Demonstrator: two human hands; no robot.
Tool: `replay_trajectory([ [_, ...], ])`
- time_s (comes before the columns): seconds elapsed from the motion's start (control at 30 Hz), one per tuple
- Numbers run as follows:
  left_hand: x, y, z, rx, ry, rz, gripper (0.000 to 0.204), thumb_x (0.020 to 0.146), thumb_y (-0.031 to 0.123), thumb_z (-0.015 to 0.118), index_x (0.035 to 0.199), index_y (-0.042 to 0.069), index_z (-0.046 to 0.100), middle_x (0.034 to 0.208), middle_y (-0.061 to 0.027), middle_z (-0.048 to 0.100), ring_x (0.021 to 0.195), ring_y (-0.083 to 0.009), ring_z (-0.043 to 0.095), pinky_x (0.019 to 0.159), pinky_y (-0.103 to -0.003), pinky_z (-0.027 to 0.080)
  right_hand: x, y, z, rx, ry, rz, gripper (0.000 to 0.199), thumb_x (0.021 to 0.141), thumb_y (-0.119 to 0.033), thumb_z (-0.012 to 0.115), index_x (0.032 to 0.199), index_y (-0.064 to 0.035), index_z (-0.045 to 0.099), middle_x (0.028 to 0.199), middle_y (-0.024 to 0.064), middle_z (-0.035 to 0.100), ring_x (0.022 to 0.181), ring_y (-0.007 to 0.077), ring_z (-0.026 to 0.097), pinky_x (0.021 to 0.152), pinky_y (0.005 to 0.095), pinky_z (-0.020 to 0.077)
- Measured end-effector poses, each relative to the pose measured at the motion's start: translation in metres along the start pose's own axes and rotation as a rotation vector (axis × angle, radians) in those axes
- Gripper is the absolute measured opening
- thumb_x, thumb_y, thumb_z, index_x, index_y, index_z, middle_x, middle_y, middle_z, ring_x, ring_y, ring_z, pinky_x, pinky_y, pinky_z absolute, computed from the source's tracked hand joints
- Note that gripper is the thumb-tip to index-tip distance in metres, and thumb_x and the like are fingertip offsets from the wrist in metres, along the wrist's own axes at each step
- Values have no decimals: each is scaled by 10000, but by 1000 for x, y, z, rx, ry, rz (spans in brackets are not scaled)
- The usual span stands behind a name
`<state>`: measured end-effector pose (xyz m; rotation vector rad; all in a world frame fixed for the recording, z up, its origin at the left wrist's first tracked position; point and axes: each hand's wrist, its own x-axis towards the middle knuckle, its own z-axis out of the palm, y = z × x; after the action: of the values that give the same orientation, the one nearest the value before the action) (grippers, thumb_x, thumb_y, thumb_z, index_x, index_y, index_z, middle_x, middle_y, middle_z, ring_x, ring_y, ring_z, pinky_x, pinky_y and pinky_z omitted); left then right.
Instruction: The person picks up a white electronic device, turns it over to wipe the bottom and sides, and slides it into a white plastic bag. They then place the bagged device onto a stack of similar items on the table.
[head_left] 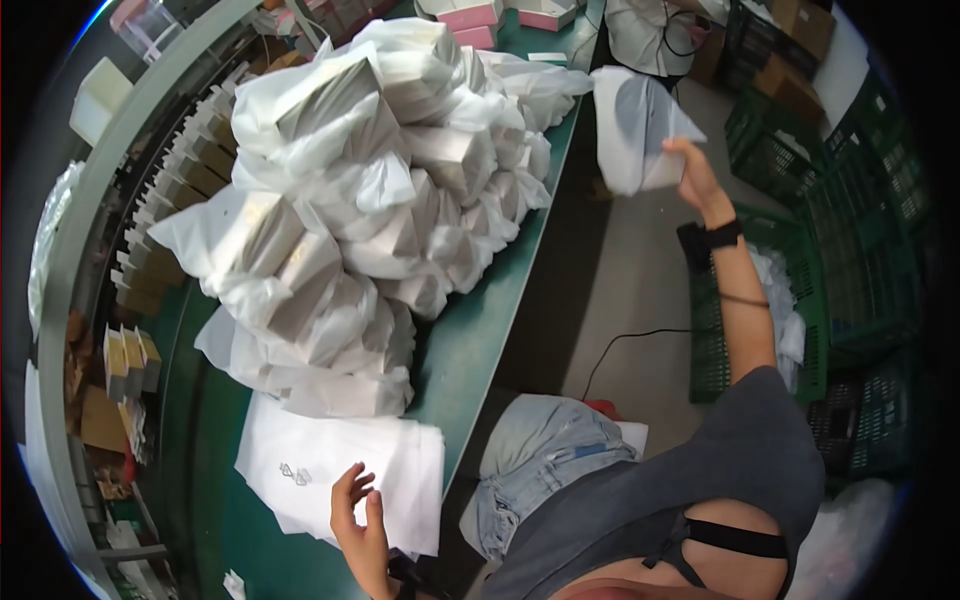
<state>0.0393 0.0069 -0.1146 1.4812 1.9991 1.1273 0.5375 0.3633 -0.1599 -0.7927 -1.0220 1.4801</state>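
My right hand is stretched out beyond the table's right edge. Its thumb and fingers grip a white plastic bag by one side; a greyish shape shows through the film, but I cannot make out what is inside. Over a stack of flat white plastic bags hovers my left hand, fingers apart and holding nothing. Just beyond that stack, a large heap of white bags wrapped around box-like things covers much of the green table.
Along the left runs a row of upright cartons behind a grey metal frame. Pink boxes stand at the far end. Green plastic crates line the right side, one holding white film. A black cable crosses the floor.
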Motion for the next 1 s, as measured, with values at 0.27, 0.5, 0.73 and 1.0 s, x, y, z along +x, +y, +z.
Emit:
replay_trajectory([
  [0.27,-9,-14,-17,159,167,-162,219,913,73,489,1094,-40,538,972,-150,630,809,-189,638,717,-267,498,182,-11,41,-315,50,-305,478,823,-356,663,1122,-1,551,1047,52,608,931,138,588,806,274,461],
  [0.5,-30,-6,-31,189,117,-427,304,916,90,513,1204,-8,522,1142,-136,599,978,-214,607,821,-297,475,288,36,105,-130,-35,-88,522,840,-400,630,1161,2,541,1062,87,614,945,199,597,835,313,449],
  [0.73,-22,-19,-29,161,103,-432,315,913,105,524,1208,-7,518,1157,-137,592,990,-205,597,836,-305,469,352,75,102,-829,311,-132,609,876,-502,526,1185,23,528,1121,171,584,1021,297,558,884,352,424],
  [1.0,-19,-28,-37,53,303,-451,267,916,113,528,1152,-8,558,934,-96,624,845,-154,581,773,-290,469,227,75,130,-512,402,-779,413,913,-278,558,1193,20,501,1160,159,536,1019,226,554,842,320,453],
])
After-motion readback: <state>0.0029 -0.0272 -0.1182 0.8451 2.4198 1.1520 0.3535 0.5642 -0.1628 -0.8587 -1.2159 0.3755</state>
